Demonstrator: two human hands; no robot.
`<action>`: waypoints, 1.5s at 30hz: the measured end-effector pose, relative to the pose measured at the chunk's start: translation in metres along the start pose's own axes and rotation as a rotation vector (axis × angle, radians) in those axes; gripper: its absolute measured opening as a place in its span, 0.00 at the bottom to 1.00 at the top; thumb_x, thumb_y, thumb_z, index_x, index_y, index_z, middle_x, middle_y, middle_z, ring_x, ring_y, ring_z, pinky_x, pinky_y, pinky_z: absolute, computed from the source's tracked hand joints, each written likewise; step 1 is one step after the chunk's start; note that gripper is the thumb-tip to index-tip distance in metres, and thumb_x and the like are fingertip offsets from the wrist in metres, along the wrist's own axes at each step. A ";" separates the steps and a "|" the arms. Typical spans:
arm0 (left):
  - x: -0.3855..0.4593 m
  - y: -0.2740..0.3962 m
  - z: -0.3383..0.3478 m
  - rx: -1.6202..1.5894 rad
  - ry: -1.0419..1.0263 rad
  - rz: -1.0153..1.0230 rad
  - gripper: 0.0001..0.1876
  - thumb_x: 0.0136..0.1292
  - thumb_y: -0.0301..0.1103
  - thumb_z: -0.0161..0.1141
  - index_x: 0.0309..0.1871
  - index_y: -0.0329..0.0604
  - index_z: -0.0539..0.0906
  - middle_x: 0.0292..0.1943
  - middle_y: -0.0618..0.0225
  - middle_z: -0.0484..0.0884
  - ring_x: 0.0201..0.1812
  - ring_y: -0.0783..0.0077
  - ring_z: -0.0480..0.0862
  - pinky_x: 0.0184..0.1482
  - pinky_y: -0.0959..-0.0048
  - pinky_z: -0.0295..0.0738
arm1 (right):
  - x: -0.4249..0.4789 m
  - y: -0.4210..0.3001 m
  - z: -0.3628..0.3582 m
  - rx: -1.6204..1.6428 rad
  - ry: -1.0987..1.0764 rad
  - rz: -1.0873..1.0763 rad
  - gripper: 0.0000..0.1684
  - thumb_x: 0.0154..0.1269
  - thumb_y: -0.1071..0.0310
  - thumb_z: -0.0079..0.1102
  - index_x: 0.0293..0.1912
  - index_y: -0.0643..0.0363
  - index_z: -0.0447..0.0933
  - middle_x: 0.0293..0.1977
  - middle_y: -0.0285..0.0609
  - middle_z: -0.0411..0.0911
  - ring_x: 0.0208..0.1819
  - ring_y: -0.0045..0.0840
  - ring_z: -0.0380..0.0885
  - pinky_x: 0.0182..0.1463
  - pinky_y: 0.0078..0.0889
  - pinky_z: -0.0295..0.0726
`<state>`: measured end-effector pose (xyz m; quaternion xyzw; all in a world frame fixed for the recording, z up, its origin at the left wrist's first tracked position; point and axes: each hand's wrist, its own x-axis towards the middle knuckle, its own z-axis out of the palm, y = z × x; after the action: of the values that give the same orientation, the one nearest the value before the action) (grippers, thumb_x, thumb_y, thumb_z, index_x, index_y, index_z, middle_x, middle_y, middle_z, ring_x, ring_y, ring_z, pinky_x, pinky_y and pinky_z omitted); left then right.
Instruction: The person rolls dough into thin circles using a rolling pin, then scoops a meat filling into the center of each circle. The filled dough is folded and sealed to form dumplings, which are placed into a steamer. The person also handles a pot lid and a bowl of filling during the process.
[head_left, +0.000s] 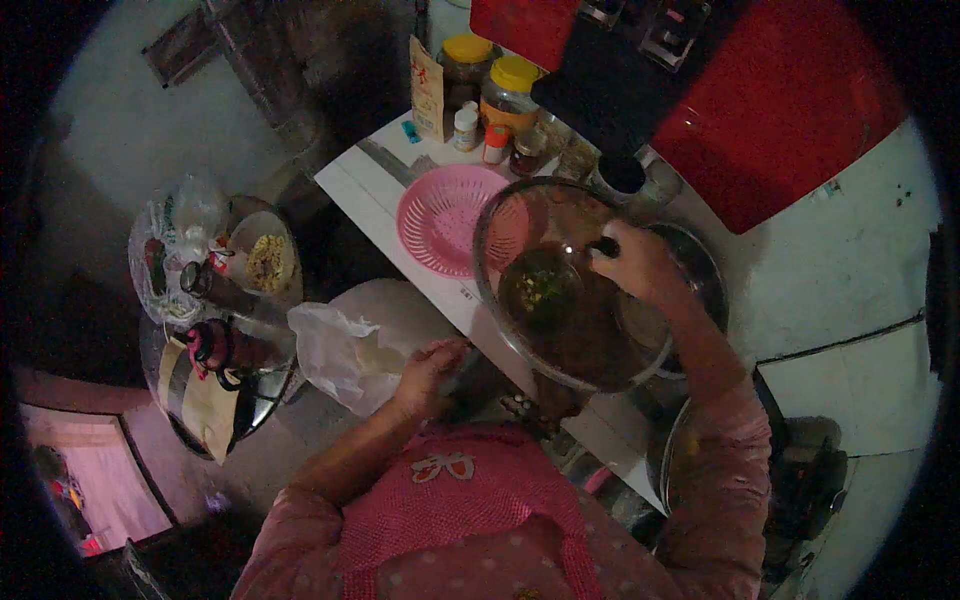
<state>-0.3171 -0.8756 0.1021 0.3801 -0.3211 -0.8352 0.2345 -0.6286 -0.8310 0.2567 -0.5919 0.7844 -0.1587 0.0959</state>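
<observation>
My right hand (637, 259) grips the dark knob of a large glass lid (574, 352) and holds it tilted above the white counter. Through the glass I see a bowl with chopped greens (544, 289). Part of a dark metal pot (705, 277) shows behind my right wrist. At the counter's front edge is my left hand (435, 367), its fingers curled; whether it holds something cannot be made out. Beside that hand lies a white plastic bag (337, 352). A pink slotted basket (435, 217) stands on the counter, partly behind the lid.
Yellow-lidded jars (514, 79), a paper packet (427, 94) and several small bottles line the back of the counter. To the left, a round table (262, 412) bears bags, a thermos-like bottle (214, 285) and a bowl of yellowish food (266, 259). Another round lid or pan (671, 450) stands at right.
</observation>
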 end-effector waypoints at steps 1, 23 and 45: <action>0.002 0.003 -0.002 0.013 -0.033 0.009 0.13 0.59 0.40 0.60 0.44 0.43 0.80 0.38 0.72 0.80 0.40 0.77 0.75 0.46 0.73 0.66 | 0.019 -0.015 0.012 -0.037 -0.011 0.002 0.25 0.51 0.52 0.62 0.44 0.58 0.74 0.32 0.53 0.78 0.36 0.46 0.78 0.42 0.43 0.75; 0.037 0.007 -0.043 0.459 -0.114 -0.001 0.17 0.60 0.42 0.57 0.49 0.43 0.76 0.42 0.69 0.78 0.45 0.72 0.75 0.49 0.71 0.66 | 0.124 -0.052 0.171 0.015 0.121 0.110 0.29 0.57 0.50 0.55 0.55 0.54 0.70 0.45 0.50 0.76 0.46 0.42 0.76 0.47 0.45 0.75; -0.015 -0.116 0.214 0.667 -0.971 0.043 0.18 0.61 0.34 0.57 0.53 0.38 0.74 0.44 0.63 0.78 0.46 0.70 0.77 0.48 0.74 0.69 | -0.550 -0.074 -0.009 0.434 1.064 1.291 0.13 0.66 0.69 0.52 0.48 0.64 0.74 0.38 0.38 0.77 0.41 0.16 0.72 0.46 0.20 0.71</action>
<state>-0.4938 -0.7101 0.1344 0.0008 -0.6448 -0.7624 -0.0547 -0.4103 -0.3213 0.2711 0.1537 0.8602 -0.4755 -0.1016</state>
